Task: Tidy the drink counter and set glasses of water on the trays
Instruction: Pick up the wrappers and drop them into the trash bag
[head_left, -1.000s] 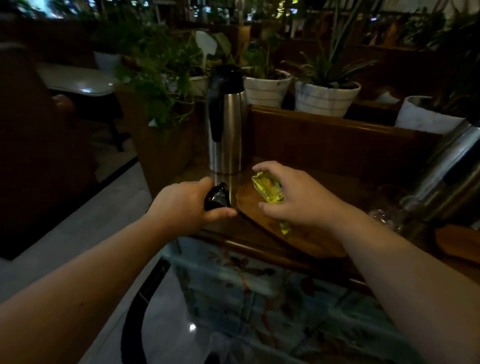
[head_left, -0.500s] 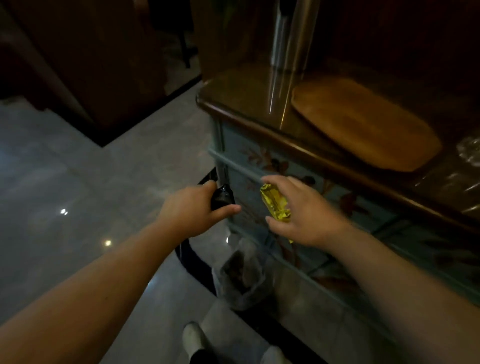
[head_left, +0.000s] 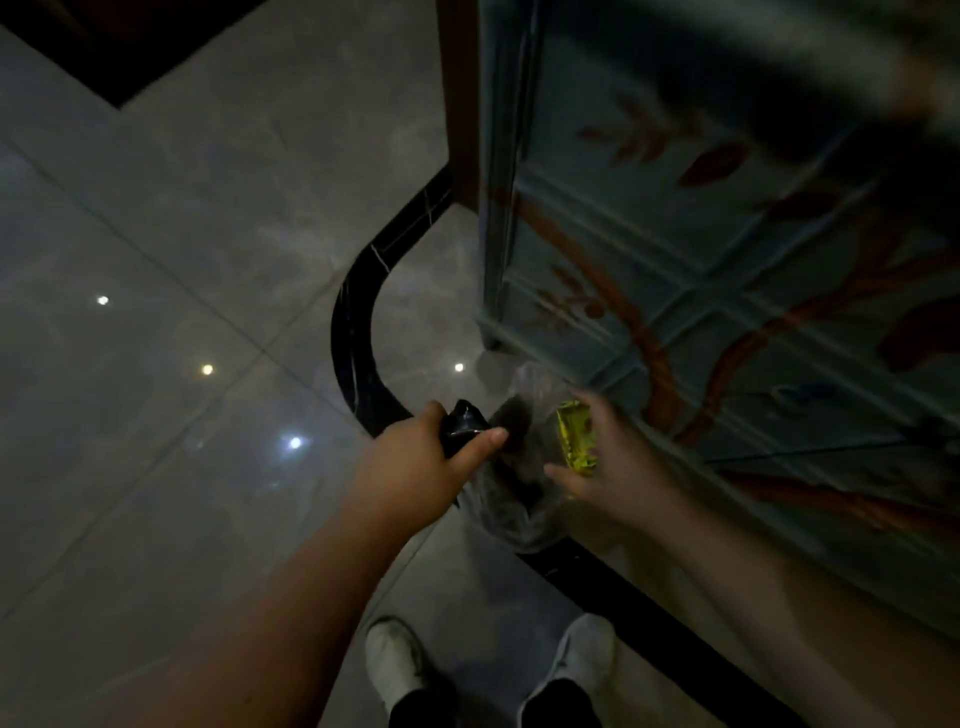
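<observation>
I am looking down at the floor beside the counter. My left hand (head_left: 415, 467) is closed around a crumpled black wrapper (head_left: 464, 423). My right hand (head_left: 608, 457) pinches a shiny yellow wrapper (head_left: 574, 436) between thumb and fingers. Both hands hover just above a small bin lined with a clear plastic bag (head_left: 514, 514) that stands on the floor against the cabinet. The counter top, trays and glasses are out of view.
The painted blue cabinet front (head_left: 727, 270) with red leaf patterns fills the right side. A curved black strip (head_left: 358, 332) runs across the glossy grey floor tiles. My white shoes (head_left: 395, 660) stand just below the bin.
The view has dropped from the counter top to the floor. Both hands have come down with their wrappers and now hang over the lined bin.
</observation>
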